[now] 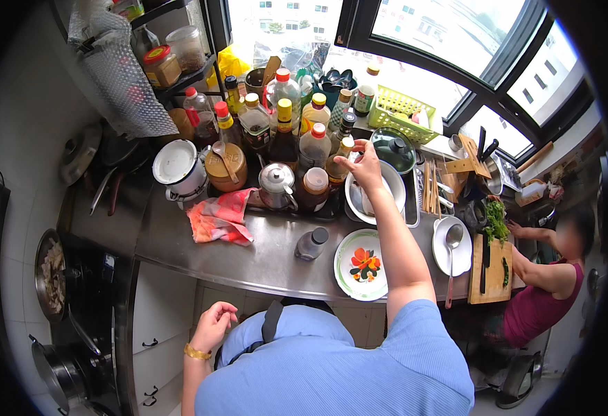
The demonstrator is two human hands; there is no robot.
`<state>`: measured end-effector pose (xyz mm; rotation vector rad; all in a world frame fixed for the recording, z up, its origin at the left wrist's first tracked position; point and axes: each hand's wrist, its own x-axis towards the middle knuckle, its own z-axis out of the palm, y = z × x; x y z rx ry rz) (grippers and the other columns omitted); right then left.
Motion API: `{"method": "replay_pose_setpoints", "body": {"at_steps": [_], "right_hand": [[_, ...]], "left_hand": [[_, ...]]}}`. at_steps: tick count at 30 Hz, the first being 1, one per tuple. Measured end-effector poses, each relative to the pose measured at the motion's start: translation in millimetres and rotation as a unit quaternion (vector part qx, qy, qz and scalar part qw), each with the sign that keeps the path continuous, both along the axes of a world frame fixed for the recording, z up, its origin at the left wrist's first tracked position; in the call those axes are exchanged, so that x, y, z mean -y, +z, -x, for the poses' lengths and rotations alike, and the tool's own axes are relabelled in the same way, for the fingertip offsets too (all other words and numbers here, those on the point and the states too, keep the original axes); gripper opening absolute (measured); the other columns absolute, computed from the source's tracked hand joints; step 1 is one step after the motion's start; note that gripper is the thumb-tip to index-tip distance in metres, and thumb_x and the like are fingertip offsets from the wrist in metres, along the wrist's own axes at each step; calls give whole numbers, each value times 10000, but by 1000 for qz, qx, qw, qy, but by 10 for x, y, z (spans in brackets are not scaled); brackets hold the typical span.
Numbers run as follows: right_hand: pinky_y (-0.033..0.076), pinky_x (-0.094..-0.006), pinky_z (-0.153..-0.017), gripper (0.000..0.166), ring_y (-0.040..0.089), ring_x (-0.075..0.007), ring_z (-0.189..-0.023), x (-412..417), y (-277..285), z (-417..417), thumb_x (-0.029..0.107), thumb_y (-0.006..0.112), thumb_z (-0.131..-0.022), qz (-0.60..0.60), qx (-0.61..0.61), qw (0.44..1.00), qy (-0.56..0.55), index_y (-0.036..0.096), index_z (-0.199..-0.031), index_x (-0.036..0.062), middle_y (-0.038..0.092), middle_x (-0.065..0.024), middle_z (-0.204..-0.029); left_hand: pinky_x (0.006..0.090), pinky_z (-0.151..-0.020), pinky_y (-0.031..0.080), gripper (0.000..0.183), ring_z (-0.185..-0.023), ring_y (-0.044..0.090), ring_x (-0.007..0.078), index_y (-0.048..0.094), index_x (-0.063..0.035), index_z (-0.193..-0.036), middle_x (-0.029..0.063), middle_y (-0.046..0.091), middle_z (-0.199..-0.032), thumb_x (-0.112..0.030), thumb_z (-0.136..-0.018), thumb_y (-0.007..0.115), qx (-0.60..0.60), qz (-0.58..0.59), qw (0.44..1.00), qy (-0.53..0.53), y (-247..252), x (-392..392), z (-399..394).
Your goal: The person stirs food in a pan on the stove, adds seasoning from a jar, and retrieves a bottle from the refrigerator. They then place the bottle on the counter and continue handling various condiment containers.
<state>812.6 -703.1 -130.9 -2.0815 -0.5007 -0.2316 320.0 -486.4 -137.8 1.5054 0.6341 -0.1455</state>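
Note:
My right hand [362,165] reaches over the counter to a sauce bottle with a yellow cap [341,156], its fingers at the cap and neck; whether they grip it cannot be told. Beneath my forearm lie a white bowl [398,190] and a white plate with a green rim and red flower [358,244]. A small dark bottle with a black cap [311,244] stands on the steel counter left of the plate. My left hand [215,323] hangs by my side before the counter edge, fingers curled, with no object visible in it.
Bottles crowd the back, beside a steel teapot [277,184], a white enamel pot [179,169] and a red-white cloth [221,217]. A frying pan with food [52,275] sits on the left. At right are a ladle [453,239], a cutting board with a knife [496,265] and a co-worker [545,296].

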Motion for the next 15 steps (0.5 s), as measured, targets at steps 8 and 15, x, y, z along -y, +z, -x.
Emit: {"method": "replay_pose_setpoints", "body": {"at_steps": [8, 15], "right_hand": [[489, -279, -697, 439, 585, -137, -738, -41, 545, -334, 446, 658, -937, -150, 57, 987, -8, 628, -1041, 21, 660, -78, -912], [436, -205, -568, 389, 513, -57, -613, -99, 460, -711, 393, 597, -990, -224, 5, 974, 29, 582, -1084, 16, 610, -22, -895]], "left_hand": [[211, -687, 458, 158, -741, 522, 58, 596, -20, -1058, 18, 632, -881, -9, -960, 472, -8, 14, 1000, 21, 3, 32, 17], [214, -687, 458, 159, -736, 529, 64, 590, -6, -1057, 32, 638, -879, -6, -958, 465, -25, 0, 999, 41, 10, 42, 26]]}}
